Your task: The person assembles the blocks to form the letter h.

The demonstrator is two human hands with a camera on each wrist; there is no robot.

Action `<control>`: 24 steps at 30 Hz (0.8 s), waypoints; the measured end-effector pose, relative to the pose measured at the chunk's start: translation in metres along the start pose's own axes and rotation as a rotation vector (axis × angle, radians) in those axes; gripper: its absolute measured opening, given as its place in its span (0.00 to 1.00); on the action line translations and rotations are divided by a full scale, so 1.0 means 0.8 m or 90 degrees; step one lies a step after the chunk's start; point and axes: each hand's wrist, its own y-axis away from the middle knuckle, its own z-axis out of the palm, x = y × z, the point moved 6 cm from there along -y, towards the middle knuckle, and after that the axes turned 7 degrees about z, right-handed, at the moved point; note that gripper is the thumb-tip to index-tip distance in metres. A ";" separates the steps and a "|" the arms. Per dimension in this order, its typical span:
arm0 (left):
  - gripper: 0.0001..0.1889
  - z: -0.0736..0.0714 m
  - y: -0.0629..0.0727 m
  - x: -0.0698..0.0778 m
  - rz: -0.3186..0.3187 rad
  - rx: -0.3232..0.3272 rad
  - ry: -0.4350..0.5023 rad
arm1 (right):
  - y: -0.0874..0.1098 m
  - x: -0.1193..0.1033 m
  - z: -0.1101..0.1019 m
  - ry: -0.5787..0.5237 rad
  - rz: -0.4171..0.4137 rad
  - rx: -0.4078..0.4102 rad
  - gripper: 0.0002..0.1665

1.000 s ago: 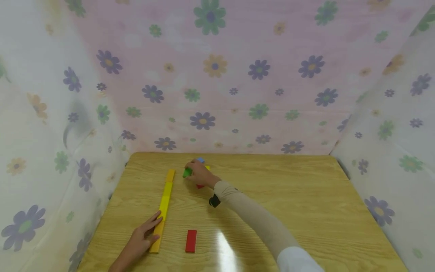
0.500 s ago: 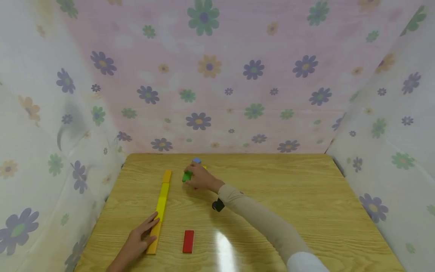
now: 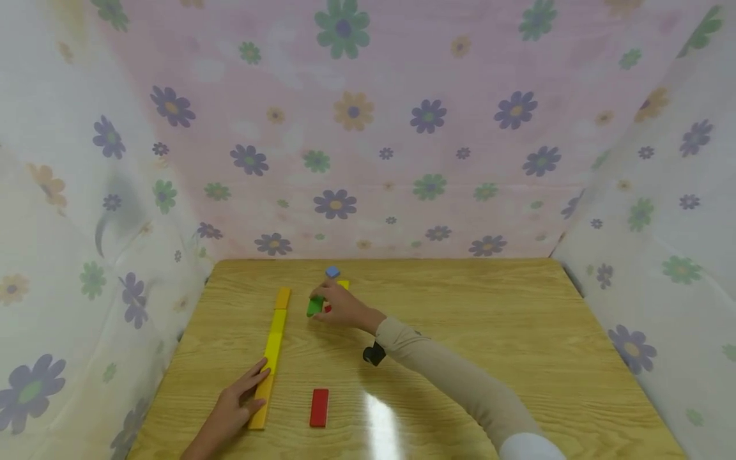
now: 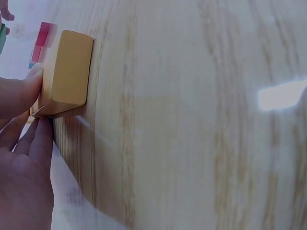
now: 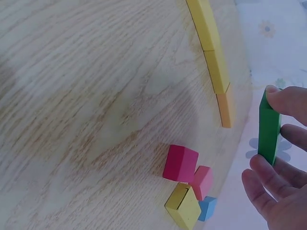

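Note:
In the head view, orange and yellow blocks lie end to end in a long row. My left hand (image 3: 231, 402) lies at the row's near end, thumb and fingers on opposite sides of the near orange block (image 3: 259, 416); the left wrist view shows this orange block (image 4: 72, 69) from its end. Farther off, my right hand (image 3: 349, 311) pinches a green block (image 3: 314, 307), to the right of the row's far end. The right wrist view shows the green block (image 5: 269, 132) between thumb and fingertips, held above the table.
A red block (image 3: 319, 407) lies alone right of the row's near end. Beside the right hand sit a blue block (image 3: 332, 272), a yellow block (image 3: 344, 284) and red-pink pieces (image 5: 180, 163), partly hidden in the head view. Flowered sheets (image 3: 368, 160) wall the wooden table (image 3: 489, 332).
My right hand has drawn the green block a little nearer to me, uncovering the blue and yellow blocks. The left hand keeps its place on the row. The head view has shifted slightly.

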 end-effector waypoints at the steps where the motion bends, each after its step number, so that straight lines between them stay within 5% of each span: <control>1: 0.29 0.000 0.000 0.001 0.003 0.001 -0.001 | 0.001 -0.001 0.000 0.000 -0.001 0.001 0.24; 13: 0.29 -0.003 0.001 0.006 0.051 0.011 -0.015 | 0.021 -0.007 0.002 0.025 -0.003 -0.008 0.25; 24: 0.29 0.000 0.002 0.008 0.050 0.006 -0.007 | 0.047 -0.015 0.004 -0.001 -0.004 -0.039 0.25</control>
